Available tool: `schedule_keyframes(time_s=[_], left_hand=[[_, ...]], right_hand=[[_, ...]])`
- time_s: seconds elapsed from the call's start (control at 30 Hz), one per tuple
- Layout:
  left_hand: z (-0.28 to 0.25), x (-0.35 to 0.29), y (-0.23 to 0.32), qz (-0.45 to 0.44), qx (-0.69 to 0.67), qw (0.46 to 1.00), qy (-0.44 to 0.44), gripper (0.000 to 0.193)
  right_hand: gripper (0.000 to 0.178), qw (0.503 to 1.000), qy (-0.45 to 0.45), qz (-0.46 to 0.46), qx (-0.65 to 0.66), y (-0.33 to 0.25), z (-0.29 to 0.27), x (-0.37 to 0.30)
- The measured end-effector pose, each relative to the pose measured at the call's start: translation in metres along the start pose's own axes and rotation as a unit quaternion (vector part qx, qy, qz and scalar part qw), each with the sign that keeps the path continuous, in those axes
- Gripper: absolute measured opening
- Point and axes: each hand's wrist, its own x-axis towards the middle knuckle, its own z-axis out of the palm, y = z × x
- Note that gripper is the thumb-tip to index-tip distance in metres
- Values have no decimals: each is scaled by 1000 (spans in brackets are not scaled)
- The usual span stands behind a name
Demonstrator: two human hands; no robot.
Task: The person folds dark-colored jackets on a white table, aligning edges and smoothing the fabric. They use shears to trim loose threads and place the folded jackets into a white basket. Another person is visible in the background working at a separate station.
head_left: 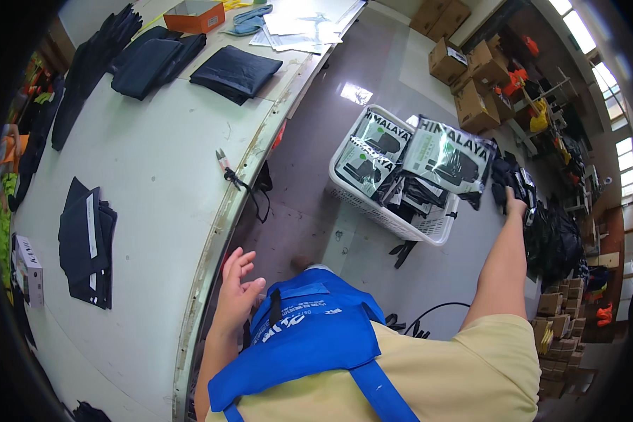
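Observation:
My left hand [238, 290] is held over the near edge of the table, its fingers apart and nothing in it. My right arm stretches far out to the right. At its end my right hand [516, 204] is closed on a black folded fabric bundle [508, 176], its fingertips partly hidden by the dark material. Just left of that hand, a shiny plastic-wrapped package [449, 156] with a dark picture lies tilted across the rim of a white plastic basket [429, 232]. Inside the basket sit similar packages [364, 166] and some loose black pieces.
On the white table [155, 141] lie black folded cloths [235, 72], dark cut pieces [88, 243], snips [222, 159] on a black cord, an orange box [193, 15] and papers. Black bags [559, 235] and cardboard boxes [477, 105] line the right side.

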Motion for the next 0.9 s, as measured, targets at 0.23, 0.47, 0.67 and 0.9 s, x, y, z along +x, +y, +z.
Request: schedule_keyframes(time_s=[0.23, 0.47, 0.67, 0.9], left_hand=[[57, -9, -49, -74, -70, 993, 61, 46], [91, -61, -166, -164, 1, 960, 226, 41], [142, -134, -270, -303, -54, 917, 254, 36], [111, -131, -243, -263, 13, 949, 174, 37]], right_hand=[[72, 990, -84, -73, 84, -61, 142, 42], [40, 651, -587, -480, -10, -181, 163, -338], [47, 272, -717, -630, -124, -141, 65, -519], [50, 511, -688, -510, -72, -56, 124, -438]])
